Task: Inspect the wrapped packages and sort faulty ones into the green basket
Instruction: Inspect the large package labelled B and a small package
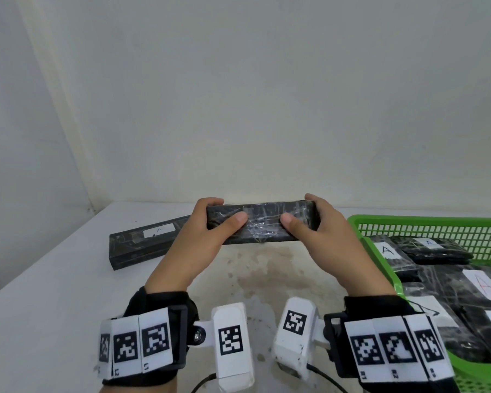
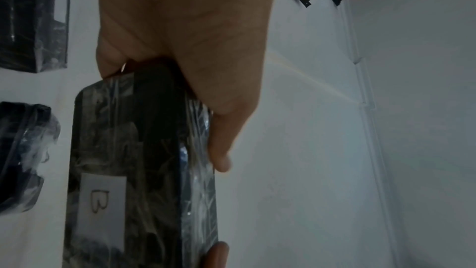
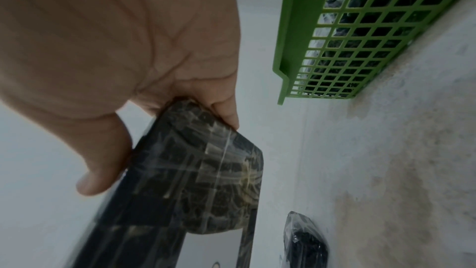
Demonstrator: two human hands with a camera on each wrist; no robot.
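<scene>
Both hands hold one black package wrapped in clear film level above the table. My left hand grips its left end, thumb on the near face. My right hand grips its right end the same way. In the left wrist view the package shows a white label marked B on its underside. The right wrist view shows the package end under my fingers. The green basket stands at the right with several wrapped packages marked A inside.
Another long wrapped package with an A label lies on the white table behind my left hand. A further wrapped package lies on the table beyond it. A wall rises close behind the table. The tabletop is stained in the middle.
</scene>
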